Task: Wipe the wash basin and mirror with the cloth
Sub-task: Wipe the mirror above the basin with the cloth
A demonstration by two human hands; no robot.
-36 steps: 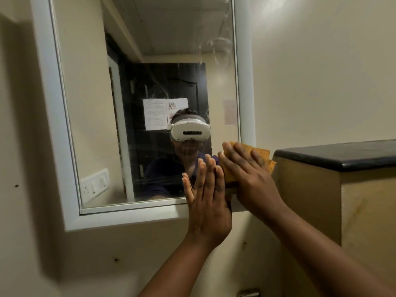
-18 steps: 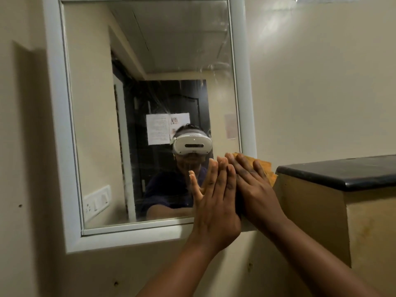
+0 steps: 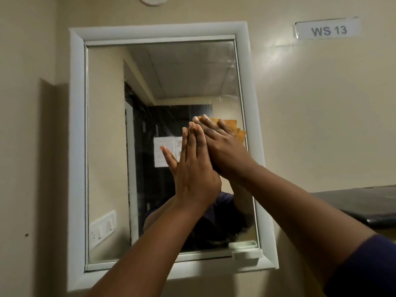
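Observation:
A white-framed mirror (image 3: 107,125) hangs on the beige wall. An orange cloth (image 3: 233,128) lies flat against the glass near its right edge, at mid height. My right hand (image 3: 222,146) presses the cloth onto the mirror with straight fingers. My left hand (image 3: 192,163) stands flat and upright just left of it, fingers straight, touching the right hand's side; whether it touches the glass is unclear. Most of the cloth is hidden under my right hand. The wash basin is out of view.
A small white clip (image 3: 246,250) sits at the mirror's lower right corner. A black-topped ledge (image 3: 364,202) juts out at the right. A label reading WS 13 (image 3: 327,30) is on the wall above. A round fitting (image 3: 153,0) is at the top edge.
Both hands have slid up the glass with the cloth, from the mirror's lower right corner to its mid height. The view has tilted upward, showing the whole mirror.

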